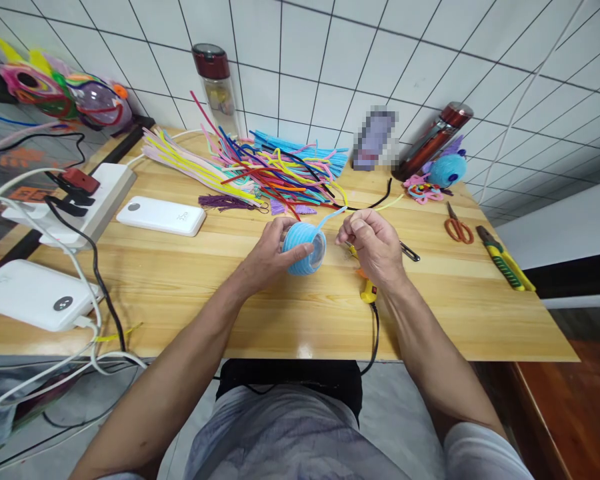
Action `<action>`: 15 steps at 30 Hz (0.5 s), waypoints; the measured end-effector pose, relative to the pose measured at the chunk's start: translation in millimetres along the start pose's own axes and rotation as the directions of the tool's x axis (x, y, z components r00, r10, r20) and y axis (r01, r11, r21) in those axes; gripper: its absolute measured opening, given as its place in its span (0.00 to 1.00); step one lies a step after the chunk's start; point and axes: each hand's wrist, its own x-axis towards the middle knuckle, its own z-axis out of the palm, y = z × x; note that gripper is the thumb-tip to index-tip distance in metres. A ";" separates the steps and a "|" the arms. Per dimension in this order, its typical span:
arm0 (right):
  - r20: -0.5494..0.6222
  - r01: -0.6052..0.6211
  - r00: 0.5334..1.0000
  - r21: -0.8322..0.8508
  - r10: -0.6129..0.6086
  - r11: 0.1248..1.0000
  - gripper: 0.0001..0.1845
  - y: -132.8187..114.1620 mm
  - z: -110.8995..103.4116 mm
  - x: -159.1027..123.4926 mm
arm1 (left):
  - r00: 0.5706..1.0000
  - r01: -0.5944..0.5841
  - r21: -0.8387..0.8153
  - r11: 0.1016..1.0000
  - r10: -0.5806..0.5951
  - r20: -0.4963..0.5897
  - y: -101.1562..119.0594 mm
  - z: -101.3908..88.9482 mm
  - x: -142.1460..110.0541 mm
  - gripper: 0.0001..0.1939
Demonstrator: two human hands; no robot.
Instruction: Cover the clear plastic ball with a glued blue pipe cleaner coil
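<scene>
My left hand (pixel 267 257) is wrapped round a short hollow cylinder (pixel 299 257) covered in coils of light-blue pipe cleaner, its open end tipped to the right. From its top a loose blue pipe cleaner end (pixel 333 216) sticks up and rightward. Just right of the cylinder, my right hand (pixel 375 247) is closed in a pinch; what its fingertips hold, if anything, is too small to make out. A yellow corded tool, like a glue gun (pixel 369 292), lies partly hidden under the right hand. Beyond that hand shows a black slotted handle (pixel 410 251).
Behind the hands lies a heap of coloured pipe cleaners (pixel 280 167). Orange-handled scissors (pixel 459 230) and green-yellow pliers (pixel 500 260) rest at right. White power banks (pixel 161 216) and a power strip (pixel 103 200) with cables occupy the left. Two bottles (pixel 215 87) stand along the tiled wall.
</scene>
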 end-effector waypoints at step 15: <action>-0.019 -0.020 1.000 0.102 0.022 0.995 0.18 -5.7 -2.5 0.1 | 1.000 0.013 0.017 1.000 -0.013 0.009 4.3 -1.5 -0.6 0.34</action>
